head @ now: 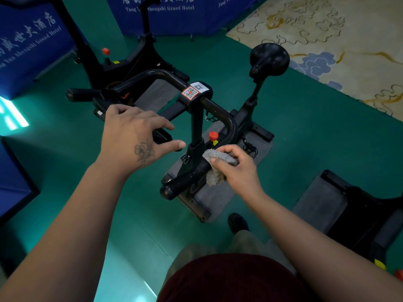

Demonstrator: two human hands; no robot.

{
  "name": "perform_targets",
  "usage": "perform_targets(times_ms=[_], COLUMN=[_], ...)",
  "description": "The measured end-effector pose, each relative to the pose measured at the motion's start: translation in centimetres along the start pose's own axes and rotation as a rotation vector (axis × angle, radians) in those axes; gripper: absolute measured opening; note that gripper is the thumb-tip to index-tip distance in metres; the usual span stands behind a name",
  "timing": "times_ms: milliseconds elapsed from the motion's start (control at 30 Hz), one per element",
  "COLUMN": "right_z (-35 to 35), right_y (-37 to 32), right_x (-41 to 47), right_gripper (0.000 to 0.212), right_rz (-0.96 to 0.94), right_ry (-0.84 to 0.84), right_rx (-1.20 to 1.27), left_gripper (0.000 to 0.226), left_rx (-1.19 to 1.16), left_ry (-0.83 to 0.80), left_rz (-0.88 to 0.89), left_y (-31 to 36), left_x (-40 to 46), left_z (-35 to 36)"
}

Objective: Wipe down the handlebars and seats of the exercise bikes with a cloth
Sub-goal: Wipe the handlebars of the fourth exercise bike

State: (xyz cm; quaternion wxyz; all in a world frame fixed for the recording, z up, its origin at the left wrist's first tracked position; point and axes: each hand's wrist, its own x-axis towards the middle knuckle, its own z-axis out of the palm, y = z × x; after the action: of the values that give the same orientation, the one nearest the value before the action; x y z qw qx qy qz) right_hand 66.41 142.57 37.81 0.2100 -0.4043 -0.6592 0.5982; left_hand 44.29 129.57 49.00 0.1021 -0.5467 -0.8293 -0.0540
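Note:
A black exercise bike stands in front of me, its U-shaped handlebar [220, 110] carrying a QR-code sticker [190, 92] at the middle. My right hand [237, 168] grips a grey cloth [216, 168] wrapped round the near handlebar arm [185, 182], close to its rounded end. My left hand [135, 136] hovers above the floor to the left of the stem with fingers spread and relaxed, holding nothing. The bike's black seat [269, 59] sits at the far right, untouched.
A second black bike [122, 62] stands behind at the left, and part of a third [357, 216] shows at the right edge. Blue hotel banners [159, 16] line the back. The floor is green, with a patterned carpet [340, 40] at the upper right. My shoe [237, 223] is near the bike's mat.

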Motion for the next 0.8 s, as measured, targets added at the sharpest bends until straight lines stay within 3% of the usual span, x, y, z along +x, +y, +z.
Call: perform_targets(times_ms=[333,567,800], right_z=[-0.8,2.1,-0.1], right_y=[-0.5,0.1,-1.0], right_x=[1.4,-2.3,0.4], right_gripper=[0.015,0.018,0.02], right_rz=[0.027,-0.019,0.023], right_ry=[0.093,0.054,0.087], right_rx=[0.0,0.001,-0.063], left_gripper=[0.068,0.068,0.068], left_rx=[-0.018,-0.024,-0.022], left_ry=[0.001,-0.005,-0.015], left_rz=[0.011,0.014,0.04], left_y=[-0.1,-0.2,-0.5], left_x=[-0.2,0.0,-0.2], left_z=[0.0,0.0,0.0])
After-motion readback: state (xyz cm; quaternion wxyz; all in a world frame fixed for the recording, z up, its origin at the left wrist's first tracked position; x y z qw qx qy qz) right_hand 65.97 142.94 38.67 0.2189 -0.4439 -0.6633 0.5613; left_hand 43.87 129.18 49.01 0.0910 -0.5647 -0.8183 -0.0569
